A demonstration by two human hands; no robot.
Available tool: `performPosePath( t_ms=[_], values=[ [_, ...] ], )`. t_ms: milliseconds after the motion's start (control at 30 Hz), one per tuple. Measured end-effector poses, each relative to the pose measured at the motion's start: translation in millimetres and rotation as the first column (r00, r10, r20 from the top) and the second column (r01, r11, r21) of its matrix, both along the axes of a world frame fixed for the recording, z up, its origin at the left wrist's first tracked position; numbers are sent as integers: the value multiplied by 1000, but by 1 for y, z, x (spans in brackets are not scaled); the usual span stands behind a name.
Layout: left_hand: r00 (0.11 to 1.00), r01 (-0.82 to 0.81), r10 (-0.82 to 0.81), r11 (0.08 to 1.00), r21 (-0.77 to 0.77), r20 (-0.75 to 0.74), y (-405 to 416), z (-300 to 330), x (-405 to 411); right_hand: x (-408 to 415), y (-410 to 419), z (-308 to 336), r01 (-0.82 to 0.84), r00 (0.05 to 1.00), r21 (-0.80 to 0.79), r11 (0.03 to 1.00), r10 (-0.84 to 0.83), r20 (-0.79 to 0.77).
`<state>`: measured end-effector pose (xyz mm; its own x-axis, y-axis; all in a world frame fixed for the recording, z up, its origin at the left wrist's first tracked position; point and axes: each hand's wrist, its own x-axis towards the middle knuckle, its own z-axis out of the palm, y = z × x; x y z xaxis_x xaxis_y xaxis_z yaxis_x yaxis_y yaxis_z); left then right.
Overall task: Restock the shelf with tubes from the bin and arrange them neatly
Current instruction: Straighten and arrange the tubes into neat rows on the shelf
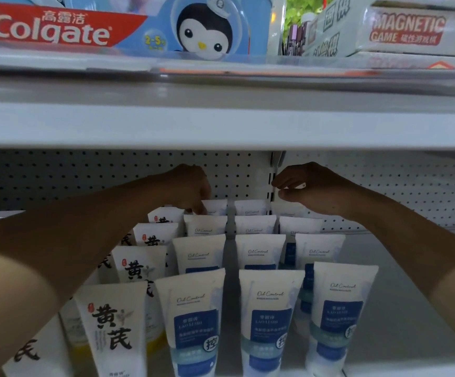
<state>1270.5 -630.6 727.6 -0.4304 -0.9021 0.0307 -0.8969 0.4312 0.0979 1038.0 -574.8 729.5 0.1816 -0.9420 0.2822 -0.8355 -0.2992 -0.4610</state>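
Tubes [271, 317] in rows on shelf [400, 308]

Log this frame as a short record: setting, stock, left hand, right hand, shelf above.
setting: white metal shelf with pegboard back
stock: white-and-blue Oil Control tubes upright in three rows; white tubes with black characters to their left
left hand: fingers down on a rear blue tube's top
right hand: raised at the back, pinching something small and white
shelf above: Colgate toothpaste box, magnetic game box

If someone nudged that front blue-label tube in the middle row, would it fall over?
Probably yes: the front blue-label tube stands tall on its narrow cap end, so it looks top-heavy. It would likely lean into the tube behind, which stands close. Its crimped top suggests a soft, squeezable body.
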Motion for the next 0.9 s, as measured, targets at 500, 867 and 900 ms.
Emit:
performPosePath(
  t_ms=[500, 867, 900],
  values=[
    [978, 23, -25, 1000, -10, -208, 2, 4, -11, 18, 7, 6, -100, 986, -51, 994, 92, -142],
    [983, 129, -124, 991, 32, -132, -5, -7, -51, 19, 15, 5, -99, 991, -29, 995, 96, -92],
    [984, 129, -124, 991, 29, -125, -5, -6, -51, 20, 15, 6, -99, 991, -27, 995, 97, -89]
  ],
)
